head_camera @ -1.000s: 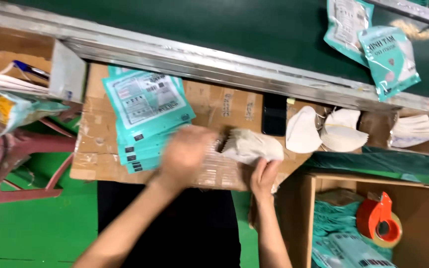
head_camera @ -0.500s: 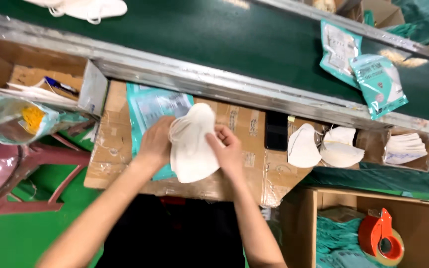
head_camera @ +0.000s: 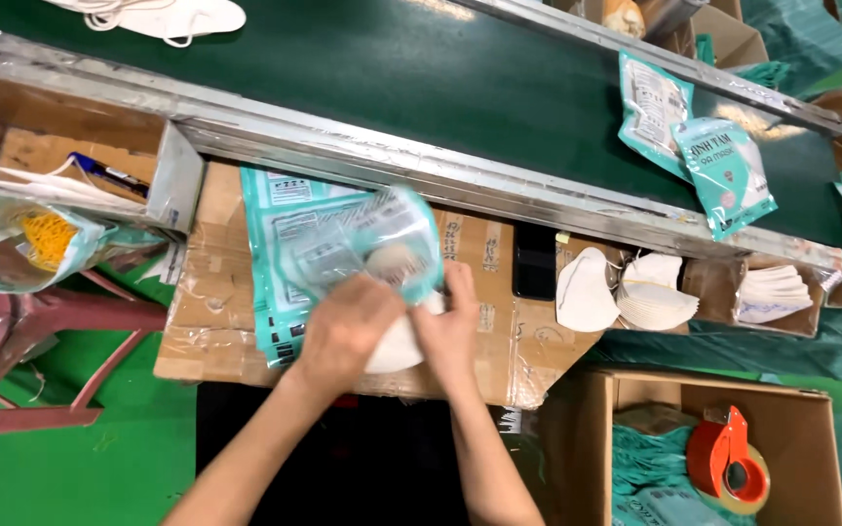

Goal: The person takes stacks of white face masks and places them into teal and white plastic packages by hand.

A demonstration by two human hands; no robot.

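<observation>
A dark green conveyor belt (head_camera: 421, 88) with a metal side rail runs across the top of a packing station, and a tape-covered cardboard work board (head_camera: 499, 312) sits just below the rail. Over the middle of that board, the white folded face mask (head_camera: 397, 341) is half inside a clear-and-teal plastic pouch (head_camera: 382, 244), its lower edge showing beneath the pouch mouth. The left hand (head_camera: 343, 331) closes its fingers over the mask and the pouch edge, seemingly to keep the opening steady; the right hand (head_camera: 450, 326) pinches the mask's other side, fingers curled narrow, as if feeding it in. Motion blur hides the exact fingertip contact. Under the pouch, on the board's left half, lies a stack of flat teal pouches (head_camera: 275, 253), close at hand. Right of the board, loose white masks (head_camera: 626, 297) wait in cardboard compartments. Below the board's right corner, an open carton holds an orange tape dispenser (head_camera: 728, 468). Two filled teal pouches (head_camera: 694, 146) lie on the belt beyond the board.
</observation>
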